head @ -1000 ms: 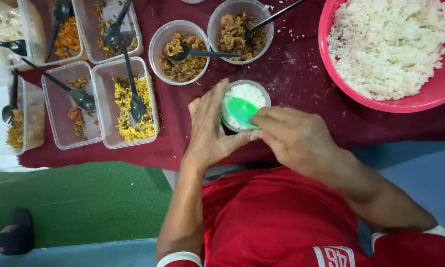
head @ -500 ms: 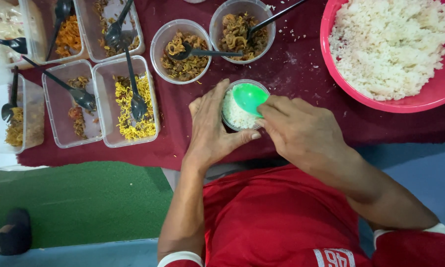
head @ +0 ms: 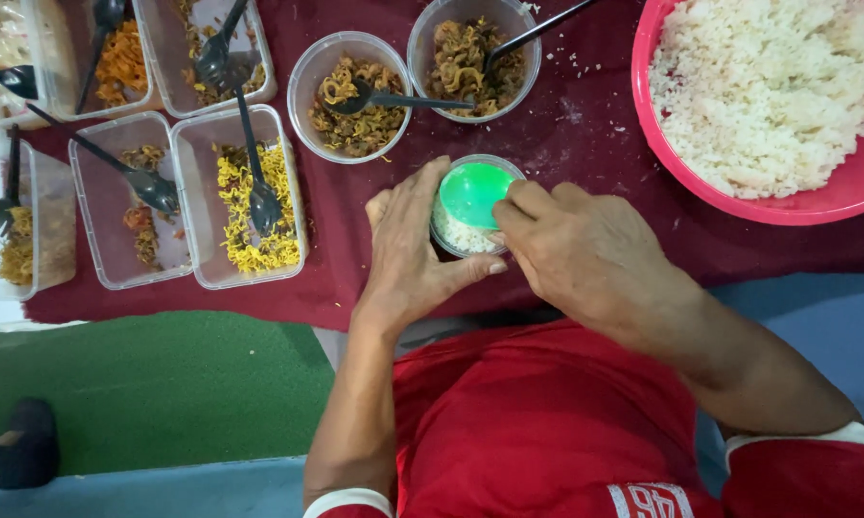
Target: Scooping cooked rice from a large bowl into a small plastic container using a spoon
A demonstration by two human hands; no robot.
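Biggest thing on the dark red tablecloth (head: 585,134) is the pink basin (head: 835,197) heaped with white rice, cut off at the top and right edges. Then the clear rectangular tubs on the left, the one with yellow noodles (head: 250,216) has a black spoon lying in it, and the tubs further left run out of frame so it's hard to say what's in them. Two round clear bowls (head: 350,96) of brownish noodles sit above the hands, each with a dark spoon.

The small round cup (head: 461,235) sits at the table's near edge, right between the hands. It's clear plastic, white rice inside, with a green scoop (head: 472,192) pressed into the top. The left hand (head: 413,249) is wrapped around the cup's side, thumb under its near rim. The right hand (head: 585,254) has fingers bunched on the green scoop; its fingertips hide part of the rim.
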